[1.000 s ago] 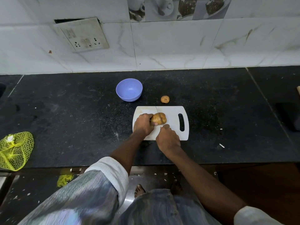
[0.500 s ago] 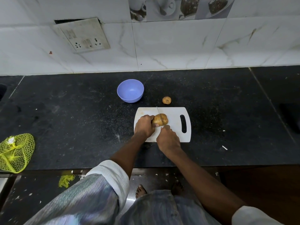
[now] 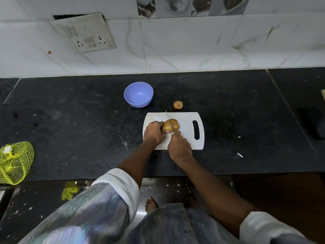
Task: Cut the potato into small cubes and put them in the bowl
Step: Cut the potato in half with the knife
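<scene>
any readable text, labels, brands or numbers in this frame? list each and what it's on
None readable.
Switch plate on the wall: faint marks, too blurred to read.
Picture tiles at the top: cups and plates, no visible lettering.
Cutting board, bowl, knife: no visible print.

My potato [image 3: 171, 125] is brown with tiny dark dots. It sits on my white board [image 3: 186, 136], which has a black slot. The small potato piece [image 3: 178, 104] is light brown. My bowl [image 3: 138, 94] is soft purple-blue. The counter [image 3: 88, 124] is black with little white specks. The wall tiles [image 3: 184, 44] are white with thin grey-brown streaks. The net bag [image 3: 15, 162] is bright yellow. My sleeves [image 3: 121, 184] are white at the cuff.
</scene>
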